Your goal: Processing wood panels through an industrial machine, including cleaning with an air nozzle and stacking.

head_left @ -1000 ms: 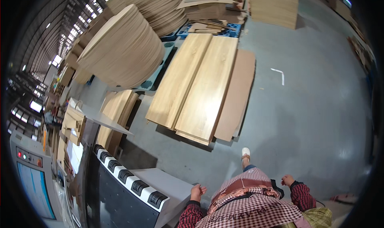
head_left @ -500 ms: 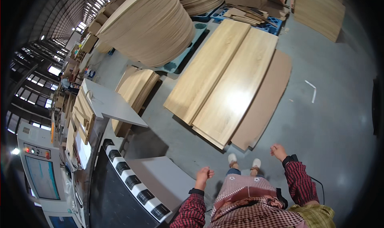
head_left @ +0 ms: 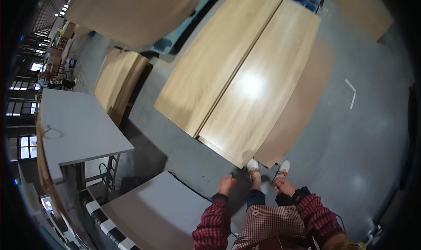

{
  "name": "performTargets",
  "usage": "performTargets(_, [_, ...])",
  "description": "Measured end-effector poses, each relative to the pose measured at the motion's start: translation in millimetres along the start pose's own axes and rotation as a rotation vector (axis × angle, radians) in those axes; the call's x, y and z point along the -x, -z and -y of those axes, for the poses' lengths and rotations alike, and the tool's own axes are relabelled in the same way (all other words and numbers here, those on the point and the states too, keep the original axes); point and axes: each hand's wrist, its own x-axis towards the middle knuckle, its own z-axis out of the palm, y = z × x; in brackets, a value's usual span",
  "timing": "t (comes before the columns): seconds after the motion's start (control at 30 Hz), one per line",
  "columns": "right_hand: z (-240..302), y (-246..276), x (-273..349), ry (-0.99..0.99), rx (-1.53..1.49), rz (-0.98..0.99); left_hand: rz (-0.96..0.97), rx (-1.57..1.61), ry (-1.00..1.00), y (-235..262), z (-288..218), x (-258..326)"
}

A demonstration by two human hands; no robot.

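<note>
My left hand [head_left: 226,184] hangs low in front of me with its fingers curled in, and nothing shows in it. Closer to my body's right side, my right hand [head_left: 285,187] is also loosely closed, with no object visible in it. Neither touches the boards. Just ahead of my feet are two stacks of light wood-grain panels side by side, a left stack [head_left: 215,52] and a right stack [head_left: 267,83], with a narrow gap between them. A brown board [head_left: 302,105] with a curved edge sticks out from under the right stack.
At my left stands a grey-topped table [head_left: 83,127], and below it a low grey panel [head_left: 153,210] beside a black-and-white roller strip [head_left: 107,228]. Beyond are a short pile of curved boards [head_left: 116,79] and a tall brown stack [head_left: 131,13] on a teal pallet [head_left: 175,37].
My view has moved nearer the panel stacks and tipped lower. My right hand has swung inward toward my body; the left is still curled. The machine screen has left the view.
</note>
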Motion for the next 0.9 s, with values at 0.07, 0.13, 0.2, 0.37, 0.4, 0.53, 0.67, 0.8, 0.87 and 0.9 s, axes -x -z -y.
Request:
performTargets(0.07, [-13.6,3.5,-48.8,0.047,-0.019,-0.017,-0.115,0.221,0.119,-28.8,-4.6,-46.7])
performTargets(0.13, [5.2,-2.4,-94.3,0.131,0.124,0.005,-0.133,0.205,0.155,-19.8,20.2,-93.5])
performTargets(0.2, [8.3,3.8,-143.8,-0.048,-0.057,0.041,-0.138,-0.278,-0.026,-19.4,33.7,-134.1])
performTargets(0.37, [-12.1,40.0,-244.3,0.118,0.079,-0.175,-0.454,0.039,0.227,-65.6,53.4,-184.9])
performTargets(0.4, [-5.8,35.7,-253.3,0.107,0.067,-0.167,-0.459,0.025,0.238,-60.7,59.7,-189.9])
performTargets(0.53, [16.1,31.2,-266.9,-0.008,-0.336,-0.192,-0.467,0.137,0.304,-58.2,55.3,-191.4])
performTargets(0.67, [13.9,29.6,-299.4,-0.119,-0.387,-0.187,-0.268,0.396,0.357,-49.5,62.2,-190.1])
performTargets(0.8, [15.5,15.6,-303.8,0.042,-0.639,-0.253,-0.24,0.421,0.367,-60.7,71.7,-183.8])
performTargets(0.87, [-5.6,28.4,-305.7,-0.063,-0.707,-0.207,-0.129,0.43,0.379,-73.5,68.0,-184.3])
performTargets(0.9, [-9.9,32.9,-300.7,0.003,-0.788,-0.175,-0.128,0.427,0.37,-77.9,65.7,-178.2])
